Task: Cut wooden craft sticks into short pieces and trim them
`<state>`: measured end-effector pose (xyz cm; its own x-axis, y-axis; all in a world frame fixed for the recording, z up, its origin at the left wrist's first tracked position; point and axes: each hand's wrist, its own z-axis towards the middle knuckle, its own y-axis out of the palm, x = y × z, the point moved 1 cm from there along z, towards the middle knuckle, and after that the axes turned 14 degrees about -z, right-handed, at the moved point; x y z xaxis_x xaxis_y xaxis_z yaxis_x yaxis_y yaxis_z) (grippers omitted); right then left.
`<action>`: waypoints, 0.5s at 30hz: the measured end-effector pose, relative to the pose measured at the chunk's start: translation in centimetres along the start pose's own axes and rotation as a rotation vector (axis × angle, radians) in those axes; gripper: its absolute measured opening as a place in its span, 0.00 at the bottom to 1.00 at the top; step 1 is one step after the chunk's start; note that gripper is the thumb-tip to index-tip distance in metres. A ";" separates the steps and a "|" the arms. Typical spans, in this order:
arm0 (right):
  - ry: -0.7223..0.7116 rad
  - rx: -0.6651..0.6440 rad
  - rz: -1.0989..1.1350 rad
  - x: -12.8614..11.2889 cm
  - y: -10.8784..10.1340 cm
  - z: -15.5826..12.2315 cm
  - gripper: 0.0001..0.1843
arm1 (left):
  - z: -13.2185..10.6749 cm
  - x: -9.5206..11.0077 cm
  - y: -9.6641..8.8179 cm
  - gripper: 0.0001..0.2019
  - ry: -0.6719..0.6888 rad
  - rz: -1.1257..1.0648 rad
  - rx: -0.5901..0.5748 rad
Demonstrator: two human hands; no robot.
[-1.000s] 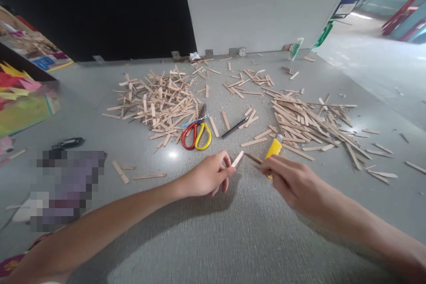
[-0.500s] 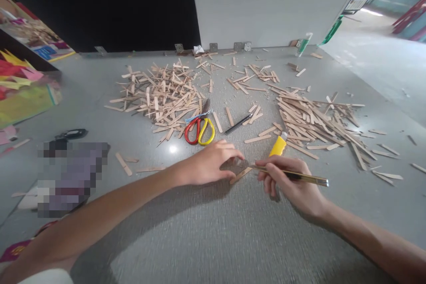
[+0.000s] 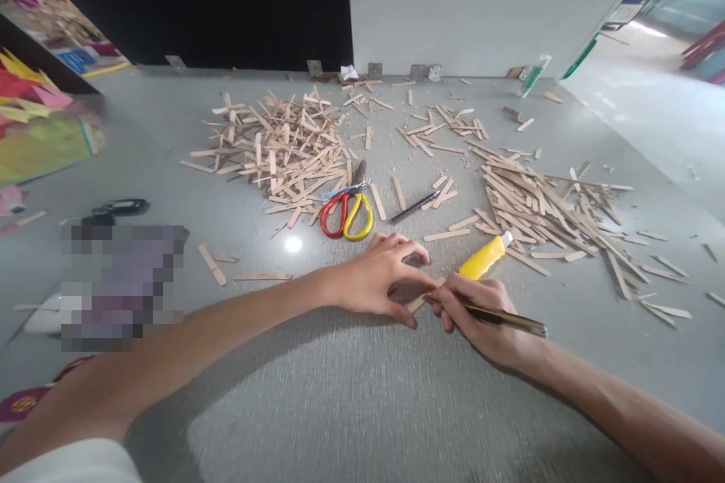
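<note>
My right hand (image 3: 492, 313) is closed around a slim black-and-gold craft knife (image 3: 510, 321), its tip on a short piece of wooden craft stick (image 3: 418, 303). My left hand (image 3: 379, 279) spreads its fingers around that piece. The left index finger reaches to the stick's far end beside the blade tip, and the thumb rests near its close end; whether they press on it I cannot tell. Just beyond my right hand lies a yellow-handled cutter (image 3: 481, 256). Scissors (image 3: 347, 215) with red and yellow handles lie beyond my left hand, beside a dark pen (image 3: 414, 207).
A heap of cut craft sticks (image 3: 283, 151) lies at the back left, and a pile of sticks (image 3: 538, 204) at the right. A black and grey panel (image 3: 481, 7) stands behind. Colourful paper (image 3: 45, 143) and a blurred-out object (image 3: 124, 279) are at left.
My right hand has moved left, bringing the knife tip onto the stick piece. My left fingers have spread wider. The yellow cutter has turned, its tip now further right.
</note>
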<state>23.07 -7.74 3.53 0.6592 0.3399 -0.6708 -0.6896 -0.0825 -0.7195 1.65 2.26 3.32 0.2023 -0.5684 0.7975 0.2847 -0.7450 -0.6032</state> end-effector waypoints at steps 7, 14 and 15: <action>-0.022 0.045 -0.059 -0.4 0.0 0.0 0.23 | 0.1 -0.2 0.3 0.25 0.023 0.014 0.018; -0.034 0.026 -0.053 -0.2 0.0 0.0 0.22 | 0.1 -0.2 0.3 0.26 0.028 0.025 0.022; -0.039 0.024 -0.050 0.0 0.1 -0.1 0.22 | 0.2 -0.3 0.4 0.26 0.029 0.027 0.024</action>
<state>23.01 -7.86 3.48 0.6814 0.3795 -0.6259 -0.6632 -0.0417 -0.7473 1.85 2.19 2.91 0.1827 -0.5986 0.7799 0.3017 -0.7209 -0.6239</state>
